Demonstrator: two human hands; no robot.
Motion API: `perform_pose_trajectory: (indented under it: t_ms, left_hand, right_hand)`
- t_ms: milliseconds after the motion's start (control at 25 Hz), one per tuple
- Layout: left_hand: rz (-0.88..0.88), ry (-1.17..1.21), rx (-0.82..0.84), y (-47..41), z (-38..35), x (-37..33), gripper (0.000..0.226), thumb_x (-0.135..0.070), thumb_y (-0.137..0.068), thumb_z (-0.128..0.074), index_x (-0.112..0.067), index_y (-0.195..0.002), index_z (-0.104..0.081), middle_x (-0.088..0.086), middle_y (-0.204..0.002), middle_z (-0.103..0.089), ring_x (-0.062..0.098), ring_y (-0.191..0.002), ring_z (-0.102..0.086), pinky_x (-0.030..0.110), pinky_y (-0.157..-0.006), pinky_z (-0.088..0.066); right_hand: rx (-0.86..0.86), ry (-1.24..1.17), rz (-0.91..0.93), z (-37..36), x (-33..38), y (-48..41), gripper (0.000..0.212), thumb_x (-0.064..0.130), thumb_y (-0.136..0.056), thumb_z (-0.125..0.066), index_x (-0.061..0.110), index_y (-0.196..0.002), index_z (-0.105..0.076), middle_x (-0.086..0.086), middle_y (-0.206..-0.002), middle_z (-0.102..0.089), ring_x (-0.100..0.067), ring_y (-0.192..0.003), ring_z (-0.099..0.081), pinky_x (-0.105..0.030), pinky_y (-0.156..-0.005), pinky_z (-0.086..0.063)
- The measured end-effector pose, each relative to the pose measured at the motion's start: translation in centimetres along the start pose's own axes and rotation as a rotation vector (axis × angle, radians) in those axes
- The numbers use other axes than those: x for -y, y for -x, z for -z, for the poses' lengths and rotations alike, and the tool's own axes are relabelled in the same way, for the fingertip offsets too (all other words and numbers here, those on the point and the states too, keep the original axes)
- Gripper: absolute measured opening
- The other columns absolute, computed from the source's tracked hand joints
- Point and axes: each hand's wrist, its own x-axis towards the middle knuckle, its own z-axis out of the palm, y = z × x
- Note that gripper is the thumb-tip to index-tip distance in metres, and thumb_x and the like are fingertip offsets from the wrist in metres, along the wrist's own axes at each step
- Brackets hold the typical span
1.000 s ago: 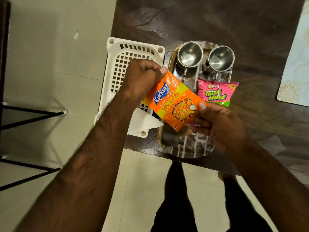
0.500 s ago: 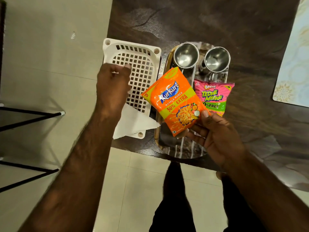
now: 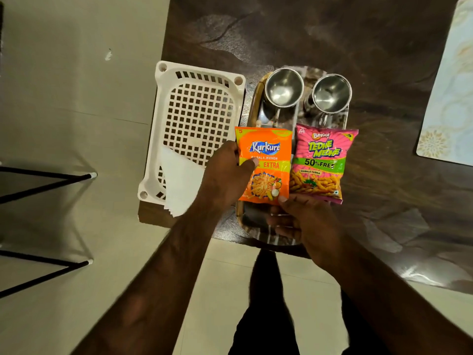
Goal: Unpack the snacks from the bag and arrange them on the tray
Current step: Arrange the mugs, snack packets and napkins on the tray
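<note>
An orange Kurkure packet (image 3: 266, 160) lies upright over the left half of the shiny oval tray (image 3: 245, 221). My left hand (image 3: 225, 172) grips its left edge, thumb on the front. My right hand (image 3: 304, 224) pinches its bottom right corner. A pink Bingo Tedhe Medhe packet (image 3: 321, 162) lies on the tray right beside it, touching no hand. Two steel cups (image 3: 284, 89) (image 3: 331, 94) stand at the tray's far end. No bag is clearly visible; a white folded paper (image 3: 179, 185) rests on the basket's near end.
A white plastic lattice basket (image 3: 197, 119) sits left of the tray at the dark table's (image 3: 358, 42) corner. A pale patterned mat (image 3: 450, 98) lies at the far right. Black stand legs (image 3: 43, 180) are on the floor at left. My legs show below the table edge.
My left hand came back from the basket and took the orange packet's left edge. The packet turned from tilted to straight and came down beside the pink packet.
</note>
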Motion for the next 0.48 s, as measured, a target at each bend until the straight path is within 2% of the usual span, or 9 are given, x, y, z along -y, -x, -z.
perform_pose_trajectory:
  t_ms: [200, 400, 480]
  left_hand:
    - [-0.038, -0.098, -0.046, -1.6, -1.1, -0.8, 0.03, -0.03, -0.092, -0.068, -0.013, -0.116, -0.06, 0.003, -0.113, -0.069, 0.022, -0.102, -0.066, 0.044, -0.092, -0.054]
    - [-0.085, -0.143, -0.124, -2.3, -1.8, -1.1, 0.036, -0.035, -0.088, -0.071, -0.014, -0.114, -0.058, 0.006, -0.113, -0.063, 0.025, -0.101, -0.063, 0.046, -0.09, -0.053]
    - [-0.098, -0.125, -0.146, -2.4, -1.9, -1.0, 0.036, -0.034, -0.088, -0.071, -0.012, -0.113, -0.057, 0.007, -0.113, -0.062, 0.026, -0.101, -0.063, 0.047, -0.088, -0.054]
  right_hand:
    - [-0.029, -0.11, -0.08, -0.6, 0.2, -0.2, 0.018, 0.009, -0.1, -0.055, 0.009, -0.098, -0.073, -0.008, -0.093, -0.079, -0.02, -0.08, -0.078, -0.027, -0.058, -0.059]
    - [-0.029, -0.359, -0.117, -1.2, 0.3, 0.0, 0.021, 0.0, -0.095, -0.055, 0.003, -0.112, -0.069, -0.012, -0.11, -0.078, -0.023, -0.094, -0.078, -0.027, -0.063, -0.06]
    - [-0.034, -0.373, -0.126, -1.4, 0.3, 0.2, 0.022, 0.0, -0.096, -0.054, 0.005, -0.114, -0.066, -0.012, -0.11, -0.078, -0.024, -0.093, -0.078, -0.028, -0.063, -0.061]
